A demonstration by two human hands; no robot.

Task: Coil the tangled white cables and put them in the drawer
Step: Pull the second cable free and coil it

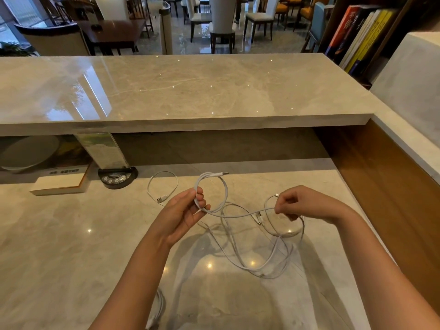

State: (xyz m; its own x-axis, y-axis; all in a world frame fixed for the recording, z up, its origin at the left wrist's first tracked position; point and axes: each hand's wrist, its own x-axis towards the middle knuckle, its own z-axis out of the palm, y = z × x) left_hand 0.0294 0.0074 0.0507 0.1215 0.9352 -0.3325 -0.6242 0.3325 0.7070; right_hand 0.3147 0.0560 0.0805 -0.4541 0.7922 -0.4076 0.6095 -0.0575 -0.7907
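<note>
Both our forearms reach over the marble desk (pixel 59 234); left of the hands, a short white cable (pixel 163 186) lies beside a black device (pixel 117 178); our left hand (pixel 185 210) grips a coiled loop of white cable (pixel 214 191); right of that loop, our right hand (pixel 292 203) pinches the strand above the tangled cables (pixel 262 265).

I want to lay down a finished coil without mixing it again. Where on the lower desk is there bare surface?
Free: the wide patch of desk left of the left hand, in front of the book. Also the upper counter. Crowded: under and between both hands, where the tangled cables sprawl toward the right hand, and near the short cable beside the black device.
</note>
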